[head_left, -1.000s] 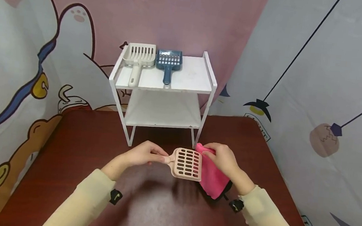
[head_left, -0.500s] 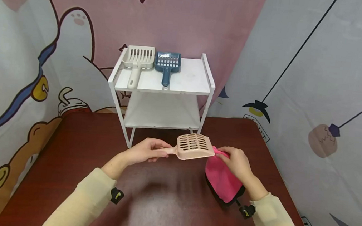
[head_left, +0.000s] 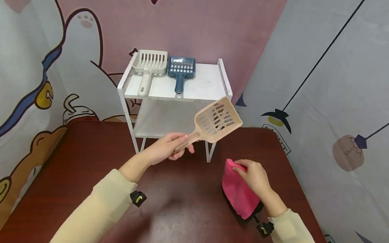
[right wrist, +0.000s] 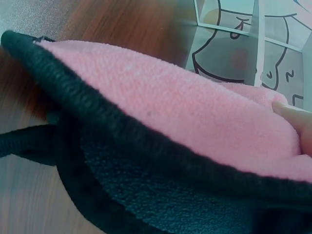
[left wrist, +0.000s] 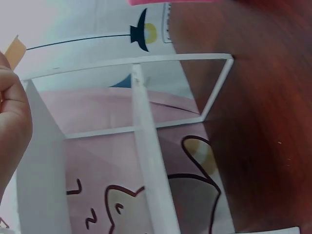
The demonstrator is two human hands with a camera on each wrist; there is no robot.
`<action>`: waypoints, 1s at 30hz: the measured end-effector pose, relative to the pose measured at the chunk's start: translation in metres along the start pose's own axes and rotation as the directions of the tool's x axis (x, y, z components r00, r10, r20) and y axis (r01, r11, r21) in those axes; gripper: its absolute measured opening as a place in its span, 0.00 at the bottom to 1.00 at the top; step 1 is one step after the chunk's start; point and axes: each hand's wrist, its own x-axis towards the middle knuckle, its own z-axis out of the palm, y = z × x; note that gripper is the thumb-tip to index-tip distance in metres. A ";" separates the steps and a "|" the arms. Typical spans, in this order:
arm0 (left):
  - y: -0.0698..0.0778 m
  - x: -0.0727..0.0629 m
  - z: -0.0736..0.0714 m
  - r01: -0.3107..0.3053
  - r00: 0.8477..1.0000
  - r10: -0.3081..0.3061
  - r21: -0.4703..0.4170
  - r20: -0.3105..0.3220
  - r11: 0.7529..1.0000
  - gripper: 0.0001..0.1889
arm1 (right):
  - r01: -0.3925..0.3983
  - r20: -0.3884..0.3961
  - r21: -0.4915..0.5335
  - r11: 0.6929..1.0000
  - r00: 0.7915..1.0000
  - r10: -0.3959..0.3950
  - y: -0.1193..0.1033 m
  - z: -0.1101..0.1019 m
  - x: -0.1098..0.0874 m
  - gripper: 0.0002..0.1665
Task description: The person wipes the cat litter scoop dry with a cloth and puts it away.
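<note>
My left hand (head_left: 162,148) grips the handle of a beige slotted litter scoop (head_left: 209,123). The scoop tilts up to the right, its head overlapping the front right of the white rack in the head view. In the left wrist view only part of the hand (left wrist: 13,119) and a sliver of the scoop (left wrist: 15,52) show at the left edge. With thumb and fingers, my right hand (head_left: 257,180) pinches the top of a pink fleecy cloth (head_left: 239,193) with black edging. The right wrist view has the cloth (right wrist: 161,105) up close, a dark underside below its black border.
A white two-tier rack (head_left: 206,82) stands at the back of the dark red table (head_left: 186,217). On its top shelf lie a white litter scoop (head_left: 145,82) and a blue one (head_left: 179,82). Cartoon-printed walls (head_left: 217,19) enclose the table's back and sides.
The beige scoop has come away from the pink cloth, rising forward with my left hand and tilting up toward the rack. My right hand has shifted slightly right, still holding the cloth.
</note>
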 end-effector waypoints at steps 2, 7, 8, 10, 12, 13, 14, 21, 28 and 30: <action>0.006 0.003 0.001 -0.007 1.000 0.006 -0.042 -0.016 0.999 0.22 | 0.003 -0.001 -0.004 1.000 1.000 -0.003 0.001 0.000 0.000 0.16; 0.024 0.011 0.002 -0.049 0.998 0.040 -0.160 -0.056 0.986 0.22 | 0.002 -0.006 -0.005 1.000 1.000 -0.002 0.002 0.000 0.000 0.16; 0.027 0.012 0.002 -0.059 0.997 0.049 -0.172 -0.064 0.983 0.22 | 0.002 -0.006 -0.006 1.000 1.000 -0.002 0.002 0.000 0.000 0.16; 0.035 0.015 0.003 -0.075 0.995 0.062 -0.182 -0.076 0.980 0.23 | 0.003 -0.007 -0.008 1.000 1.000 -0.003 0.002 0.000 0.000 0.16; 0.043 0.018 0.003 -0.080 0.994 0.064 -0.182 -0.092 0.980 0.22 | 0.004 -0.007 -0.010 1.000 1.000 -0.004 0.003 0.000 -0.001 0.15; 0.047 0.019 0.003 -0.078 0.993 0.060 -0.180 -0.104 0.981 0.22 | 0.001 -0.007 -0.011 1.000 1.000 -0.001 0.003 0.000 -0.001 0.15; 0.051 0.021 0.003 -0.075 0.992 0.054 -0.179 -0.118 0.981 0.21 | 0.001 -0.008 -0.011 1.000 1.000 -0.001 0.003 -0.001 -0.001 0.15; 0.073 0.036 0.004 -0.033 0.981 -0.012 -0.230 -0.194 0.973 0.20 | 0.003 -0.016 -0.012 1.000 1.000 -0.003 0.004 -0.001 -0.002 0.15; 0.087 0.052 0.004 0.001 0.966 -0.089 -0.340 -0.242 0.941 0.21 | 0.004 -0.016 -0.009 1.000 1.000 -0.004 0.005 -0.002 -0.004 0.16; 0.090 0.056 0.004 0.006 0.961 -0.100 -0.340 -0.260 0.940 0.20 | 0.003 -0.021 -0.014 1.000 1.000 -0.003 0.006 -0.002 -0.005 0.16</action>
